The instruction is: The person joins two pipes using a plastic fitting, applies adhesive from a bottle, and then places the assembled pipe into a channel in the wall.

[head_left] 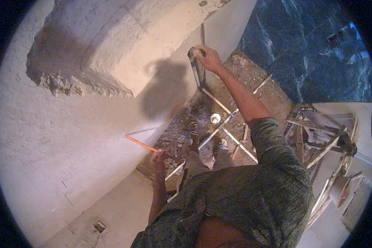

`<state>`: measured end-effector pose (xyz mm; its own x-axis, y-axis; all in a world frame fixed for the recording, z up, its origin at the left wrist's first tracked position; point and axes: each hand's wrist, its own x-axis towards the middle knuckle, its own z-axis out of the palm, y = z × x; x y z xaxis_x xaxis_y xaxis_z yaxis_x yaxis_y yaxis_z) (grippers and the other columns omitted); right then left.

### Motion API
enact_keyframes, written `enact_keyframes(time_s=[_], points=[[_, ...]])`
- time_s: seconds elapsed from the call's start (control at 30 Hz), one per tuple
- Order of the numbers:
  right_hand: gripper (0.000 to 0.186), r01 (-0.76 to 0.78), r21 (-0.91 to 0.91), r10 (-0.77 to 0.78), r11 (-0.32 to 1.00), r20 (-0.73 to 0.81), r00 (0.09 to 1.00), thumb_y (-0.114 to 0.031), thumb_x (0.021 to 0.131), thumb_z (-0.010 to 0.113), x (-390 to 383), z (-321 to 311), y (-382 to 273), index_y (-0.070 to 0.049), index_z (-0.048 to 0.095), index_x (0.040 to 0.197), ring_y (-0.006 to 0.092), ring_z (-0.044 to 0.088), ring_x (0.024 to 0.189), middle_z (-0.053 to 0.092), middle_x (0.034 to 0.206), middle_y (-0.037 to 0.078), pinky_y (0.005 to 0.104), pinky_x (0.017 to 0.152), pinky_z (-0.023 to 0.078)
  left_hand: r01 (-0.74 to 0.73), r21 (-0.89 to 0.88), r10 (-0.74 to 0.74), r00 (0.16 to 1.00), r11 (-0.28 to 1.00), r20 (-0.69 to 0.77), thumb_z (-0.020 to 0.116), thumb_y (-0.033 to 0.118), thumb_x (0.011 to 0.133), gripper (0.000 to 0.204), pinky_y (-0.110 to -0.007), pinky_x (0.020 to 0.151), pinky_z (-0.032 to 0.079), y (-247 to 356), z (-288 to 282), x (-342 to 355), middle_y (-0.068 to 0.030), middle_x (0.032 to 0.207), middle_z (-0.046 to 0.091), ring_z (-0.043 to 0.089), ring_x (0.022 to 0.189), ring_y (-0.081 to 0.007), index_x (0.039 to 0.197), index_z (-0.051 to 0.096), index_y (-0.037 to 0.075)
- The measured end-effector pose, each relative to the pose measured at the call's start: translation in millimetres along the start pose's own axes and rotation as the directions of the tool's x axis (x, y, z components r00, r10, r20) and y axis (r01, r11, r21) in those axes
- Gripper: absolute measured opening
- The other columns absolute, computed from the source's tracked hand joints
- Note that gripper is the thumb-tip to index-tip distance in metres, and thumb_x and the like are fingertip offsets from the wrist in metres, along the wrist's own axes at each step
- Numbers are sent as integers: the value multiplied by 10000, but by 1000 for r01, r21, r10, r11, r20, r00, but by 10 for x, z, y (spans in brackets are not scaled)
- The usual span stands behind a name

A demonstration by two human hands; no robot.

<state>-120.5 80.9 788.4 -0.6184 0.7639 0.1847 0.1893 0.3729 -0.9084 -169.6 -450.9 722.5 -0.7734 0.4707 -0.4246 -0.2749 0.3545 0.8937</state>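
While the L hand (158,157) is gripping a slim orange rod (141,143) betw. 7 & 8 o'clk (12 = top of view), the R hand (211,60) is holding the top of a grey-white pipe (195,70) betw. 12 & 1. L fingers: curling tog. round the rod's near end. R thumb + fingers: pinching the pipe's dark top end; exact contact partly hidden. Pipe is standing close by the plastered wall (95,136), its foot meeting the white pipes (240,145) on the rubble floor (273,97); true joint or mere overlap, can't tell. Rod tip is pointing twd 9 & meeting its own shadow, so prob. touching wall.

Handling, my judgement: pipe wants a steady, light pinch w/o twisting, sparing the foot; rod wants a firm wrist & a shallow angle so plaster isn't chipping. Shoes (222,144) are standing among pipes, so footing needs care; white tub (215,118) just twd 3 is sitting within kicking reach.

Brands/labels: none showing legibly. Short dark marks (69,200) on wall at 8 o'clk aren't reading as letters. Blue marbled tiles (293,45) at 2: no readable writing.
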Motion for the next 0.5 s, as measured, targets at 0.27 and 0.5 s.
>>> enact_keyframes(time_s=[0.27,0.5], points=[[399,56,-112,-58,992,-21,998,-280,889,726,33,40,156,-66,646,1217,204,676,883,715,1009,133,332,835,532,61,34,-62,997,998,43,546,323,1015,323,-307,731,487,378,175,-83,-19,814,663,621,779,-133,872,645,51],[429,39,-96,-43,995,-39,998,-331,825,791,95,110,-6,-45,665,1119,206,665,827,706,935,120,331,791,532,56,-43,-55,998,997,21,542,334,1015,320,-317,710,442,-209,-146,102,-10,776,577,540,758,-136,852,583,61]])
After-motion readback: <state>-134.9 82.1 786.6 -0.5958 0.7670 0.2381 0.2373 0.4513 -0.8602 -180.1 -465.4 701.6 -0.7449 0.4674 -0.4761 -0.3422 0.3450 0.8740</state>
